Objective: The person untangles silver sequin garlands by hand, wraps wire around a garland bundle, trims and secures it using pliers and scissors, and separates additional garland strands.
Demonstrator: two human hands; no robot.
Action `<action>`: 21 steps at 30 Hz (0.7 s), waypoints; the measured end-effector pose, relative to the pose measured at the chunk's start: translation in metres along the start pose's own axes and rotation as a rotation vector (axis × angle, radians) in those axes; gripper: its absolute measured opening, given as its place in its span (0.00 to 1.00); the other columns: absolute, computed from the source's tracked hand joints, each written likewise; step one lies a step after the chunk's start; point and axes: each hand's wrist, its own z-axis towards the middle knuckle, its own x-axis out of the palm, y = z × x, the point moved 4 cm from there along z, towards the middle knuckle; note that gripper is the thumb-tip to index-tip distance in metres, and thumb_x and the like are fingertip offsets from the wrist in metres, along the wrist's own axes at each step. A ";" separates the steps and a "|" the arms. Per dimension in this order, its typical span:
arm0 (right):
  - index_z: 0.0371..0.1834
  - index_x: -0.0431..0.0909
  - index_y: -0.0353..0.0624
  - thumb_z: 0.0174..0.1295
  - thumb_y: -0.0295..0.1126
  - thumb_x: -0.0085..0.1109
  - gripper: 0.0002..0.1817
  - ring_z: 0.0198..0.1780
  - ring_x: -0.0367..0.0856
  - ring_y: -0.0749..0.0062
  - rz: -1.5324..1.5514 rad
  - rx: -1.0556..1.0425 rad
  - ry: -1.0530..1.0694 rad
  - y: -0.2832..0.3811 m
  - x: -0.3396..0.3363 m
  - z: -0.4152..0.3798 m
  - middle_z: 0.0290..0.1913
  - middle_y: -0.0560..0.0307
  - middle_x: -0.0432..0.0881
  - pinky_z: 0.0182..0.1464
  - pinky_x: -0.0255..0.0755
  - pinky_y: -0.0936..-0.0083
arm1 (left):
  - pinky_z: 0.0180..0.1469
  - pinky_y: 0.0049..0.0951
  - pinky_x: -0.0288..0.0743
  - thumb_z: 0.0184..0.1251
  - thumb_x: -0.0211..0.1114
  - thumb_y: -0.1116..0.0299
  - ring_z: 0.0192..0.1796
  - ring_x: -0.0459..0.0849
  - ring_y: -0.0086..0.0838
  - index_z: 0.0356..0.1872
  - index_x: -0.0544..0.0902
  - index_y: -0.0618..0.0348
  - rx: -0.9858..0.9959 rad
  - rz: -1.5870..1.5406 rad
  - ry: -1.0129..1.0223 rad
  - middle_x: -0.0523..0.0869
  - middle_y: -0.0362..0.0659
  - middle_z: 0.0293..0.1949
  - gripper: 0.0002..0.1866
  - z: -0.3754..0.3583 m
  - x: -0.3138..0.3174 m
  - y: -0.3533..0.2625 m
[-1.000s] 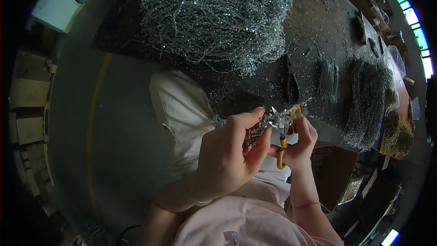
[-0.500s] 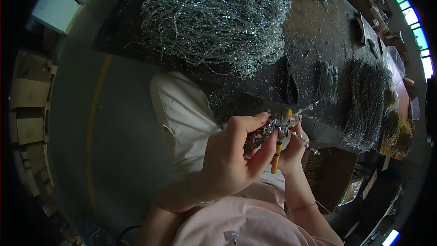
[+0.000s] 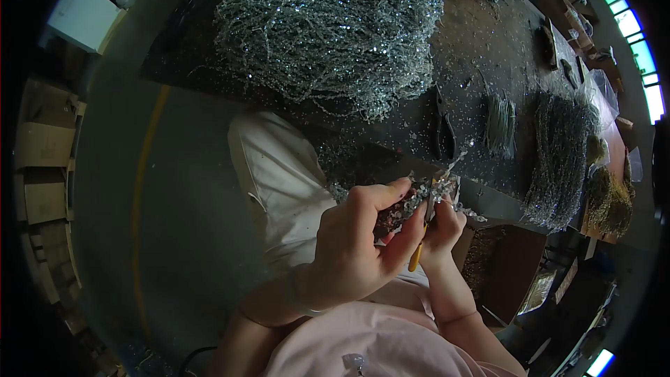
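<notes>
My left hand [image 3: 356,237] is closed around a dark core covered in clear, glittering bead sprigs [image 3: 401,213], held above my lap. Close against its fingertips, my right hand [image 3: 441,234] is curled with the fingers bent in. A slim tool with yellow handles [image 3: 416,257], which looks like small pliers, runs between the two hands and appears to be in my right hand. Its metal part is mostly hidden by fingers and beads. Loose beaded ends stick out past my right hand, up and to the right.
A large heap of glittering beaded strands [image 3: 328,35] lies on the dark worktable [image 3: 481,49]. Nearby are black-handled pliers [image 3: 444,136], a bundle of thin green stems [image 3: 500,126], more beaded strands [image 3: 558,160] and golden sprigs [image 3: 611,202]. An open cardboard box [image 3: 513,265] stands below right.
My right hand has shifted slightly left, closer to my left fingers, and covers more of the yellow-handled tool. The loose beaded ends have swung. My left hand has hardly moved.
</notes>
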 end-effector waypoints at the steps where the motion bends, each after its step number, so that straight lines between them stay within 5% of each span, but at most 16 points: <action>1: 0.27 0.69 0.35 0.25 0.49 0.76 0.34 0.17 0.70 0.74 -0.063 -0.012 0.004 0.004 0.000 0.001 0.19 0.59 0.71 0.22 0.64 0.83 | 0.31 0.15 0.75 0.55 0.60 0.78 0.30 0.82 0.24 0.39 0.66 0.75 -0.026 -0.014 -0.002 0.79 0.50 0.32 0.15 -0.001 0.001 0.001; 12: 0.26 0.67 0.35 0.25 0.52 0.75 0.35 0.19 0.69 0.76 0.049 0.115 0.044 -0.001 -0.003 0.007 0.21 0.58 0.72 0.21 0.64 0.84 | 0.28 0.16 0.74 0.53 0.63 0.77 0.27 0.82 0.20 0.38 0.69 0.72 0.037 0.118 0.013 0.80 0.46 0.27 0.14 0.001 -0.002 0.000; 14: 0.25 0.66 0.35 0.24 0.54 0.75 0.36 0.20 0.67 0.77 0.070 0.122 0.091 0.003 -0.006 0.013 0.23 0.57 0.72 0.21 0.62 0.84 | 0.18 0.21 0.69 0.50 0.65 0.74 0.16 0.75 0.23 0.37 0.73 0.67 0.107 0.108 -0.073 0.79 0.43 0.25 0.14 0.000 -0.001 0.002; 17: 0.23 0.66 0.36 0.22 0.56 0.74 0.37 0.18 0.66 0.79 0.068 0.092 0.095 0.000 -0.008 0.009 0.21 0.60 0.70 0.19 0.60 0.85 | 0.27 0.16 0.73 0.52 0.64 0.75 0.26 0.80 0.18 0.37 0.70 0.71 0.074 0.128 0.018 0.80 0.45 0.27 0.15 0.001 -0.003 -0.003; 21: 0.22 0.65 0.37 0.21 0.58 0.73 0.38 0.17 0.64 0.81 -0.015 0.119 0.083 0.000 -0.007 0.004 0.17 0.63 0.66 0.18 0.58 0.86 | 0.27 0.16 0.73 0.53 0.64 0.75 0.26 0.79 0.17 0.38 0.70 0.71 0.069 0.112 0.007 0.80 0.45 0.27 0.15 0.000 -0.002 -0.001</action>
